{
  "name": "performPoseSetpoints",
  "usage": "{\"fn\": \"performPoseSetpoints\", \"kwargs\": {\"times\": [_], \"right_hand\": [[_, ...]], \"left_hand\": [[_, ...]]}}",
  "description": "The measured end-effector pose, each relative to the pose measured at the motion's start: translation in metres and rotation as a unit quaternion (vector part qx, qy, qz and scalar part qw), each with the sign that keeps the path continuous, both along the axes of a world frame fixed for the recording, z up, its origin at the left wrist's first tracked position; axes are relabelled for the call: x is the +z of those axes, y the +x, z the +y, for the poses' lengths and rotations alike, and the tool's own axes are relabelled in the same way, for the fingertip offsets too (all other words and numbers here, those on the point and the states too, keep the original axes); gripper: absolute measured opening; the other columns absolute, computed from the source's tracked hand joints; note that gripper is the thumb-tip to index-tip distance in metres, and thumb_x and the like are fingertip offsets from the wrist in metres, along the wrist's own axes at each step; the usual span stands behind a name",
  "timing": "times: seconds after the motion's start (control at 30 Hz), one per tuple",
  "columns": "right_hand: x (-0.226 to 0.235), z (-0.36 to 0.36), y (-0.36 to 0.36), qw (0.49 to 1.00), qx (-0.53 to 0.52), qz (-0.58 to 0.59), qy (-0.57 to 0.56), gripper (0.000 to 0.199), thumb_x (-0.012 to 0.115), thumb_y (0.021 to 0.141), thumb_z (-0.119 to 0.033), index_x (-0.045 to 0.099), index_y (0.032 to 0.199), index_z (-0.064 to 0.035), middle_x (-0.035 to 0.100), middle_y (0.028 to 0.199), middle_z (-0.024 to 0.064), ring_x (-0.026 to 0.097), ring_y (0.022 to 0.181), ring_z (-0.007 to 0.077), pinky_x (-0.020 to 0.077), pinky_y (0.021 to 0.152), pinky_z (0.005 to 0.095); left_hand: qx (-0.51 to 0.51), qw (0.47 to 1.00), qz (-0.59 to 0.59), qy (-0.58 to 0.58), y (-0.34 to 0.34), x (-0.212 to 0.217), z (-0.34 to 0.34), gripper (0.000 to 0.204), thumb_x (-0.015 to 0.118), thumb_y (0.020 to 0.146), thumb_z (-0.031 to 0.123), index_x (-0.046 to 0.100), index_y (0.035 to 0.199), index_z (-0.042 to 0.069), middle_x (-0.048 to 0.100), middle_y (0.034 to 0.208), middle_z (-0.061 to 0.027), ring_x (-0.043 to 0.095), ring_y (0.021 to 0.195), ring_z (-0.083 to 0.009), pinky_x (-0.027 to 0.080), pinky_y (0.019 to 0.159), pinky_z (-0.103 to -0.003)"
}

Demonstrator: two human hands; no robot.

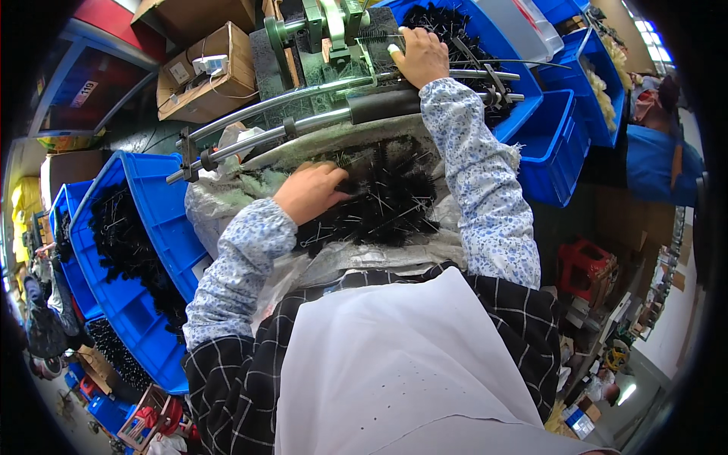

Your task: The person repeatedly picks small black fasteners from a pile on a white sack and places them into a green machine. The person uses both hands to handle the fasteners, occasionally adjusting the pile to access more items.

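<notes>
Left hand (307, 191) sunk palm-down into heap of black bristle brushes (387, 199) near the body, fingers curled over a few — grip unclear. Right hand (418, 54) far, closed on a brush (377, 35) at green machine (322, 26). Blue bin (163, 216) left.

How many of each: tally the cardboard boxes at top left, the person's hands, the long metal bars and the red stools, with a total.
Cardboard boxes: 2
Hands: 2, the left hand and the right hand
Long metal bars: 2
Red stools: 1
Total: 7
</notes>
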State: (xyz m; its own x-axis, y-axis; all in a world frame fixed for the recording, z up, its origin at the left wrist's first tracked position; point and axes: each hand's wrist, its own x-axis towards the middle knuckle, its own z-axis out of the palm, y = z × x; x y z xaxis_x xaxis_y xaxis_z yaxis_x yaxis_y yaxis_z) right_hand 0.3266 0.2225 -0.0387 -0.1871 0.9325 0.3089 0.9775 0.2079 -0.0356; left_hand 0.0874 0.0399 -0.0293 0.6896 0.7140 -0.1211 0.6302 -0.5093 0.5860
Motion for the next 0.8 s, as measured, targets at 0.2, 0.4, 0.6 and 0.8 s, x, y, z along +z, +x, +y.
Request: {"fn": "performPoseSetpoints", "kwargs": {"times": [0.2, 0.4, 0.6, 0.8], "right_hand": [[-0.013, -0.002, -0.019, 0.992, 0.063, 0.097, 0.045, 0.031, 0.058, 0.075, -0.02, 0.063, 0.102, -0.0063, 0.064, 0.09, 0.011, 0.059, 0.091, 0.0295, 0.0456, 0.077, 0.0424], [-0.006, -0.014, -0.073, 0.996, 0.047, 0.062, 0.029, 0.026, 0.055, 0.077, -0.022, 0.064, 0.098, -0.0089, 0.064, 0.088, 0.0086, 0.06, 0.087, 0.0258, 0.0439, 0.076, 0.0398], [0.005, -0.013, -0.055, 0.999, 0.032, 0.032, -0.015, 0.028, 0.055, 0.079, -0.023, 0.064, 0.103, -0.0121, 0.065, 0.093, 0.0078, 0.058, 0.097, 0.0271, 0.042, 0.08, 0.0433], [0.004, 0.007, 0.008, 0.998, 0.03, 0.039, -0.031, 0.027, 0.057, 0.08, -0.027, 0.066, 0.102, -0.0142, 0.064, 0.1, 0.0124, 0.061, 0.093, 0.0287, 0.0469, 0.081, 0.0413]], "left_hand": [[0.059, 0.991, -0.071, -0.094, -0.022, 0.025, -0.002, 0.031, 0.059, 0.081, 0.015, 0.054, 0.109, 0.002, 0.059, 0.099, -0.0172, 0.057, 0.092, -0.0328, 0.046, 0.08, -0.039], [0.053, 0.992, -0.105, -0.043, -0.017, 0.043, 0.0, 0.032, 0.059, 0.078, 0.011, 0.056, 0.109, 0.006, 0.057, 0.088, -0.0144, 0.057, 0.082, -0.032, 0.047, 0.076, -0.039], [0.078, 0.986, -0.141, -0.036, -0.017, 0.056, 0.003, 0.03, 0.058, 0.078, 0.008, 0.058, 0.107, 0.006, 0.058, 0.089, -0.0128, 0.058, 0.079, -0.0284, 0.048, 0.074, -0.036], [0.174, 0.961, -0.206, -0.067, -0.034, 0.056, 0.007, 0.026, 0.058, 0.079, -0.001, 0.059, 0.104, 0.004, 0.058, 0.086, -0.004, 0.054, 0.074, -0.0114, 0.046, 0.07, -0.025]]}}
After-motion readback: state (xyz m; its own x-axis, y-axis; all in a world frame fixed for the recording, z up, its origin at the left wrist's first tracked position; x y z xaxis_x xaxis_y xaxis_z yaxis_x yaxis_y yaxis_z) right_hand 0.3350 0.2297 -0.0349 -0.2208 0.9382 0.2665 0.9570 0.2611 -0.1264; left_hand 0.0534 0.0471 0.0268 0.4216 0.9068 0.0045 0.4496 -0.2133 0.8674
